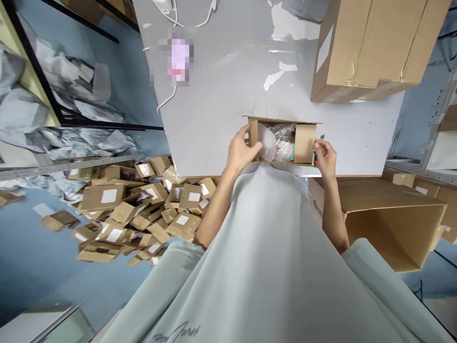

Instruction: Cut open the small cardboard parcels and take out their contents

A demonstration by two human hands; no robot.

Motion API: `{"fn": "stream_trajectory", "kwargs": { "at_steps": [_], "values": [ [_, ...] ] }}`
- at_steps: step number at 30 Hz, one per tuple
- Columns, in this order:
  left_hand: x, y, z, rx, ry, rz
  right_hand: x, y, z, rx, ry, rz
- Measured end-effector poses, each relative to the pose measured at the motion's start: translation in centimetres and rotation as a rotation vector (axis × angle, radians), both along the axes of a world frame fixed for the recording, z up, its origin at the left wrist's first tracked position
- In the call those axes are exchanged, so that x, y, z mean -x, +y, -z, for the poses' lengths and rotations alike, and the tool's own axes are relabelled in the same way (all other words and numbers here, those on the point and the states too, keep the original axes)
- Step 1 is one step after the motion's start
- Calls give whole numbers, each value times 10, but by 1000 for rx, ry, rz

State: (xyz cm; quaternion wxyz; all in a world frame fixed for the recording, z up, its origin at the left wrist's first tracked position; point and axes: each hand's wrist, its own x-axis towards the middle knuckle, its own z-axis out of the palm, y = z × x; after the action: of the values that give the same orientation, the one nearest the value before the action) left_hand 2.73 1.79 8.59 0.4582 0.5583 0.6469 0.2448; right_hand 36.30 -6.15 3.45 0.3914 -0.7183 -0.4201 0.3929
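A small open cardboard box (305, 143) sits near the front edge of the table, its flaps raised. Inside lie clear plastic wrap (284, 132), a white sheet-like piece (266, 142) and a wrapped pink and green item (285, 151). My left hand (242, 151) grips the box's left end, thumb over the inner side and fingers outside. At the right end, my right hand (326, 156) is closed in a pinch beside the flap. Small dark and red bits show by its fingers, but what it holds is mostly hidden.
A large taped carton (371, 47) stands on the table (221, 109) at the back right. White cables and a blurred pink device (179, 59) lie at left. Below right is an open big carton (392, 195); many small boxes (182, 205) are heaped on the floor at left.
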Motion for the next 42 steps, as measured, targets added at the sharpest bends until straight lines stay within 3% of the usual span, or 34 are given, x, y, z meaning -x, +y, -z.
{"fn": "stream_trajectory", "kwargs": {
  "at_steps": [3, 6, 10, 13, 15, 17, 21, 24, 27, 33, 37, 42],
  "values": [
    [21, 5, 1, 62, -156, -95, 3, 1, -17, 13, -13, -58],
    [40, 5, 5, 81, -184, -260, 11, 6, -19, 38, -35, -92],
    [55, 2, 7, 66, -79, -383, 28, 14, -15, 56, -129, -127],
    [60, -4, -5, -72, 176, -405, 37, 22, -18, 22, -156, -160],
    [59, -11, -21, -227, 370, -312, 38, 26, -24, -3, -172, -203],
    [52, -18, -39, -320, 444, -95, 36, 30, -32, -23, -208, -253],
    [29, -31, -59, -332, 354, 361, 30, 43, -50, -95, -359, -345],
    [17, -40, -57, -285, 258, 533, 35, 61, -61, -133, -441, -438],
    [14, -49, -51, -222, 239, 569, 51, 78, -67, -107, -468, -537],
    [2, -45, -43, -314, 375, 398, 88, 94, -71, -7, -601, -739],
    [5, -36, -39, -269, 395, 468, 86, 98, -75, 27, -685, -861],
    [20, -45, -24, -230, 390, 590, 79, 94, -70, 31, -821, -931]
  ]
}}
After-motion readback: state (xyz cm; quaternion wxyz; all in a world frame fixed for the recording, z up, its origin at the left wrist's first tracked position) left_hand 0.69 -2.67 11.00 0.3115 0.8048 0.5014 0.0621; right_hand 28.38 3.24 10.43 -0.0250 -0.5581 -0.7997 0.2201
